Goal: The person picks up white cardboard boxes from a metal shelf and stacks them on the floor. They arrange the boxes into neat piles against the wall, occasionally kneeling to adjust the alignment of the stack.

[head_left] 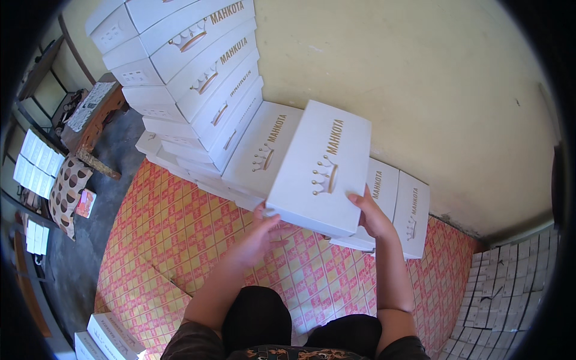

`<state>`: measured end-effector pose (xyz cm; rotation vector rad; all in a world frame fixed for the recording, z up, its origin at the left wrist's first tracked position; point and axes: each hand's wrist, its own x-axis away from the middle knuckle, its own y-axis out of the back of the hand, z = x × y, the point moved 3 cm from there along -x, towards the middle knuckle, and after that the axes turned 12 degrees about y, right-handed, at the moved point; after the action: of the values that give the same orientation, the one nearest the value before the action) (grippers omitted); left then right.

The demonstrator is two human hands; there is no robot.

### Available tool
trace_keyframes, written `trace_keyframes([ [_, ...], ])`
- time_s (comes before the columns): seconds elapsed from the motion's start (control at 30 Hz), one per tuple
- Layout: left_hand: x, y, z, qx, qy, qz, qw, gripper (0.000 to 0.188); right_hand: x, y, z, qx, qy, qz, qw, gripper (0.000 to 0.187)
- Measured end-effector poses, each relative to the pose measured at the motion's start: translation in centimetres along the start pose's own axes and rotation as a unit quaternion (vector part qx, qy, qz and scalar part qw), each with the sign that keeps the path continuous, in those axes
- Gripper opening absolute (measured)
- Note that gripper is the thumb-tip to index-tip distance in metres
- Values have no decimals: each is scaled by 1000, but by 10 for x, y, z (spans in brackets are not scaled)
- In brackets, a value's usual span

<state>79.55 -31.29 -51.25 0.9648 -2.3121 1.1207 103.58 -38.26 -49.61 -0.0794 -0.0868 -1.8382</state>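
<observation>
A white lidded cardboard box (324, 162) with a gold crown printed on its lid is tilted in front of me. My left hand (261, 231) grips its near left corner, thumb at the edge and some fingers underneath. At the near right side, my right hand (373, 217) has its thumb over the lid's edge; its other fingers are partly hidden. To the left of the held box lies a matching box (264, 147) on a low stack. Two more like it, including a box (411, 216) at the right, lie beyond my right hand.
A tall stack of white boxes (198, 78) rises at the left against the yellowish wall (408, 66). Below spreads a red-and-yellow patterned mat (198, 240). Many small packs (510, 288) are piled at the right. More boxes (111, 336) stand lower left, and a cushion (67, 195) lies farther left.
</observation>
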Motion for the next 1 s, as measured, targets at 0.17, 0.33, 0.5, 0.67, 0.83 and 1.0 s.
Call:
trace_keyframes([
  [0.17,-29,-17,38,15,113,87,990,59,20,13,15,102,-67,-32,992,93],
  [0.33,-48,-16,56,111,176,51,977,60,23,13,0,99,-76,-37,991,100],
  [0.5,-66,-10,63,114,159,30,980,65,17,2,-13,120,-108,-27,987,98],
  [0.67,-80,1,74,163,155,48,973,64,7,6,-31,130,-130,-9,983,81],
  [0.83,-89,2,79,193,163,54,966,70,-7,26,-73,348,-26,-46,936,59],
  [1.0,-99,11,94,187,145,8,972,72,-1,30,-97,515,-45,-36,855,59],
])
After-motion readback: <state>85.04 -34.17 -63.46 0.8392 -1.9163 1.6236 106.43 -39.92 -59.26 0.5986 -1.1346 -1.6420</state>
